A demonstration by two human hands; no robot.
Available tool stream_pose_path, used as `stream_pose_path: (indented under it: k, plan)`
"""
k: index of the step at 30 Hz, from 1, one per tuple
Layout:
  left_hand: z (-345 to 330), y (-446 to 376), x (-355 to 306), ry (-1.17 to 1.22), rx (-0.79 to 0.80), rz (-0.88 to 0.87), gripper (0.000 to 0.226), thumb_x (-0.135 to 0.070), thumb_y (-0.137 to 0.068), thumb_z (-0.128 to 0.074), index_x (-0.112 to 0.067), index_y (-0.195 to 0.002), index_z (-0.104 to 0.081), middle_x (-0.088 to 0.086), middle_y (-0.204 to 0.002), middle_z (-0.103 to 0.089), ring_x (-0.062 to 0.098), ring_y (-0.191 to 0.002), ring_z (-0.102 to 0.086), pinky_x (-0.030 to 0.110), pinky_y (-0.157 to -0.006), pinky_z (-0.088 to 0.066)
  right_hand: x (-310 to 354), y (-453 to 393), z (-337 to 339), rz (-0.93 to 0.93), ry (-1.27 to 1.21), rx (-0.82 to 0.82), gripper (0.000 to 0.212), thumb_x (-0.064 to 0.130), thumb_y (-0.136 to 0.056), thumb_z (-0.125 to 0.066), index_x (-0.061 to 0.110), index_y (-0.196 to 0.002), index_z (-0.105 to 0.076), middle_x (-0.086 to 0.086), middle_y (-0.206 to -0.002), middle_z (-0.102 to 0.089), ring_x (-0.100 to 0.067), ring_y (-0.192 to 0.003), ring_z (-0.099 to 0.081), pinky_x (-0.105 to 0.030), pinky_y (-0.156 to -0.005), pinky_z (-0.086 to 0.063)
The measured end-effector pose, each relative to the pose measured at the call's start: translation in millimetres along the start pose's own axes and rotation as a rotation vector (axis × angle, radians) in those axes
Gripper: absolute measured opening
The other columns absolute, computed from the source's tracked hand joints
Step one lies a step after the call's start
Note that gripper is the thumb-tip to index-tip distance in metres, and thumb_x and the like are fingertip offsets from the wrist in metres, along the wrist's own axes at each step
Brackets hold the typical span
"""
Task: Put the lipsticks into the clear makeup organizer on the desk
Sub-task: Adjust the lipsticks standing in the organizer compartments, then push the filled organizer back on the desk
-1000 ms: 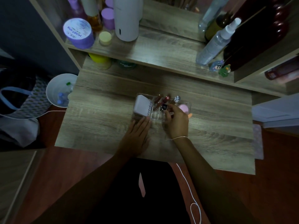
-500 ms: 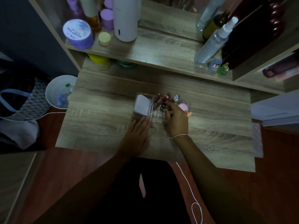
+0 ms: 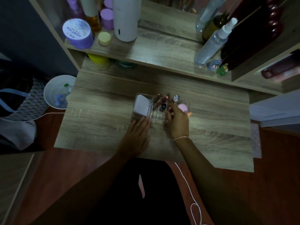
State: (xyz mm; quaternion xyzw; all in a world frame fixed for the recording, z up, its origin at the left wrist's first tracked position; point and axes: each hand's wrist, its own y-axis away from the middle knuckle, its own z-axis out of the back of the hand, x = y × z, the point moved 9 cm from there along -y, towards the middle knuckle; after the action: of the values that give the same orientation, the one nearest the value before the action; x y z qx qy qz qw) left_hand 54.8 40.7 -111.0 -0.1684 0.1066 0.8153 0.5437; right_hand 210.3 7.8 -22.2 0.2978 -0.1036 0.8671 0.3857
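Observation:
The clear makeup organizer [image 3: 156,117] stands mid-desk. In it are a white box [image 3: 142,106], several upright lipsticks [image 3: 165,99], one with a silver cap [image 3: 176,97], a black-topped one [image 3: 162,108] and a pink sponge [image 3: 183,106]. My right hand [image 3: 178,123] reaches over the organizer's right half, its fingers pinched on a dark red lipstick [image 3: 170,109] that sits low in a slot and is mostly hidden. My left hand [image 3: 138,135] lies flat on the desk with its fingertips against the organizer's front left corner.
A raised shelf behind the desk holds a purple jar [image 3: 78,33], a white cylinder [image 3: 125,18], a spray bottle [image 3: 212,43] and small figurines [image 3: 217,66]. A white bin [image 3: 55,93] stands left of the desk. A white cord [image 3: 190,189] hangs by my right arm.
My right hand has shifted slightly right, uncovering the black-topped lipstick. My left hand has stayed flat against the organizer.

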Motion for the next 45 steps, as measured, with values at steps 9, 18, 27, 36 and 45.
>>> stream_pose_path:
  k: [9, 18, 27, 36, 45]
  plan:
    - [20.7, 6.7, -2.6, 0.108, -0.167, -0.036, 0.056, -0.029, -0.096, -0.039, -0.007, -0.146, -0.025, 0.016, -0.152, -0.03, 0.026, -0.145, -0.017, 0.049, -0.116, -0.023, -20.8, 54.0, 3.3, 0.122, 0.137, -0.039, 0.016, 0.019, -0.094, -0.055, 0.009, -0.1, -0.066, -0.013, -0.095, -0.07, -0.031, -0.085, -0.064, -0.037, -0.072, -0.052]
    - [41.8, 2.8, 40.5, 0.07, -0.155, 0.272, 0.071, -0.049, -0.096, -0.024, 0.0, -0.147, -0.014, 0.025, -0.155, -0.016, 0.027, -0.144, -0.003, 0.049, -0.116, -0.009, -76.8, 75.9, -11.3, 0.048, 0.354, 0.03, 0.064, 0.028, -0.091, -0.06, -0.002, -0.142, -0.036, -0.024, -0.15, -0.035, -0.038, -0.142, -0.027, -0.047, -0.117, -0.027]
    - [27.5, -1.9, 44.6, 0.043, -0.053, 0.325, 0.08, -0.055, -0.092, -0.026, -0.002, -0.148, -0.002, 0.023, -0.157, -0.009, 0.026, -0.145, 0.002, 0.047, -0.117, -0.006, -84.9, 70.6, -20.3, -0.021, 0.41, 0.109, 0.076, 0.044, -0.093, -0.052, 0.0, -0.147, -0.023, -0.021, -0.156, -0.023, -0.037, -0.145, -0.018, -0.051, -0.117, -0.024]
    - [17.5, 4.1, 45.6, 0.025, 0.009, 0.346, 0.081, -0.058, -0.094, -0.02, 0.003, -0.146, -0.011, 0.029, -0.153, -0.019, 0.033, -0.143, -0.008, 0.05, -0.115, -0.012, -88.0, 70.5, -18.2, -0.028, 0.435, 0.121, 0.075, 0.052, -0.092, -0.038, 0.005, -0.148, -0.022, -0.017, -0.156, -0.025, -0.037, -0.145, -0.018, -0.054, -0.116, -0.021]
    - [17.0, 4.4, 45.6, 0.038, 0.048, 0.326, 0.081, -0.059, -0.095, -0.018, 0.002, -0.146, -0.007, 0.029, -0.152, -0.021, 0.037, -0.143, -0.016, 0.052, -0.114, -0.018, -91.1, 69.5, -19.7, -0.03, 0.435, 0.134, 0.074, 0.053, -0.093, -0.036, 0.01, -0.15, -0.016, -0.012, -0.159, -0.019, -0.034, -0.147, -0.014, -0.053, -0.116, -0.018]
